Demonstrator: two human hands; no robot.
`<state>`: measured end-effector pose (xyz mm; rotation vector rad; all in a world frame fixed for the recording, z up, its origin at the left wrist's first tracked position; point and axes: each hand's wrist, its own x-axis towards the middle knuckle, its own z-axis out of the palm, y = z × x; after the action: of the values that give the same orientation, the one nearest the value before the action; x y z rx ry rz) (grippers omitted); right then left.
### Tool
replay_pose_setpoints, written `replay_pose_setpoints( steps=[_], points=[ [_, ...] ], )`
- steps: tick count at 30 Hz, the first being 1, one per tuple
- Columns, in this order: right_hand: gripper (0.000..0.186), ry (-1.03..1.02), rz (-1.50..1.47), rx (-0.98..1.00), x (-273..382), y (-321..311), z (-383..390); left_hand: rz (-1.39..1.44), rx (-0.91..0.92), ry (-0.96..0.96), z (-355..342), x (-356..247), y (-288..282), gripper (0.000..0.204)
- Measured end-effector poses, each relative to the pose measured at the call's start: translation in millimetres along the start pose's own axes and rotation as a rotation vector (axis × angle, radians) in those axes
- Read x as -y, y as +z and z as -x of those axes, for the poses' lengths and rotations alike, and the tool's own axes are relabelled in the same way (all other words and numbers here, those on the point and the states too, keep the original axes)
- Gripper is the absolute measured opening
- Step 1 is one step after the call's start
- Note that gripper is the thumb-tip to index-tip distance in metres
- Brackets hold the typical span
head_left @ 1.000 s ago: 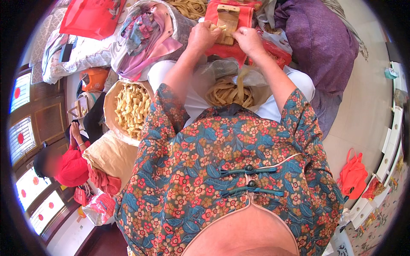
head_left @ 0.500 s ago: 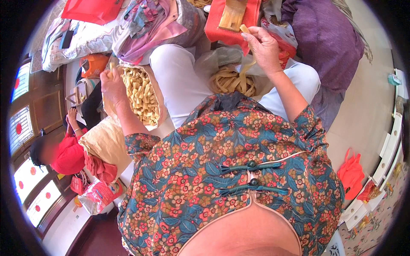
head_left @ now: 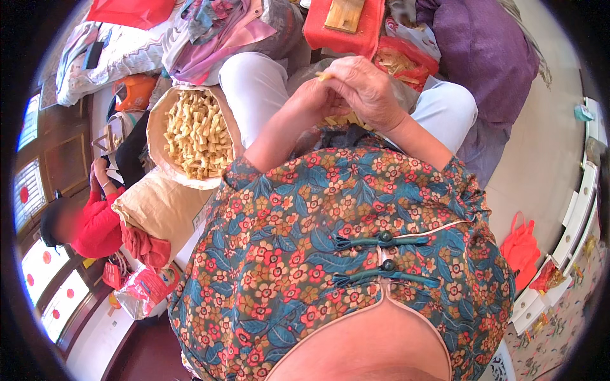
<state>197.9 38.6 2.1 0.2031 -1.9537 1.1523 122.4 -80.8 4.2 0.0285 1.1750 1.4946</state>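
In front of my lap both hands meet. My right hand (head_left: 365, 89) is closed, its thumb and fingers pinching a pale yellow strip (head_left: 325, 76) whose short end sticks out. My left hand (head_left: 312, 101) is closed against it on the same strip, its fingertips partly hidden behind the right. Beneath them, between my knees, part of a pile of flat yellow strips (head_left: 343, 119) shows; my hands and sleeves cover the rest. Left of my knee stands an open tan sack (head_left: 157, 127) full of short knotted yellow pieces (head_left: 198, 132).
A wooden board (head_left: 344, 15) lies on a red cloth (head_left: 318, 38) ahead. Beside it sits a red plastic bag (head_left: 416, 63) with pale scraps. Purple fabric (head_left: 480, 57) is piled at right. At far left another person in red (head_left: 98, 225) sits near a folded tan sack (head_left: 162, 206).
My left hand has moved right from above the sack to my lap. My right hand has come down and inward from near the board, and the two hands now touch.
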Motion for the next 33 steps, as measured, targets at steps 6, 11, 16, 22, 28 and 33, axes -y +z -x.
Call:
replay_pose_setpoints(
  steps=[6, 11, 16, 22, 28, 33],
  points=[
    [0.011, 0.366, -0.307, 0.102, 2, 8, 22, 0.24, 0.114, 0.027, -34, 2, -33, 0.024],
    [0.019, 0.61, -0.349, -0.083, -12, 0, 1, -0.35, -0.091, 0.102, -20, -6, 0, 0.016],
    [0.022, 0.545, -0.235, -0.101, -26, 3, 2, -1.473, -0.307, 0.794, -9, -22, 14, 0.016],
    [0.022, 1.017, -1.235, -0.042, -22, -2, -8, -1.338, -0.436, 1.267, -4, -37, 21, 0.017],
    [0.028, 0.472, -0.083, 0.131, 7, -12, -16, -1.177, -0.321, 0.999, -7, -38, 9, 0.013],
    [0.022, 0.481, -0.139, 0.085, -8, -21, -18, -0.483, -0.043, 0.532, -5, -37, 5, 0.02]
  ],
)
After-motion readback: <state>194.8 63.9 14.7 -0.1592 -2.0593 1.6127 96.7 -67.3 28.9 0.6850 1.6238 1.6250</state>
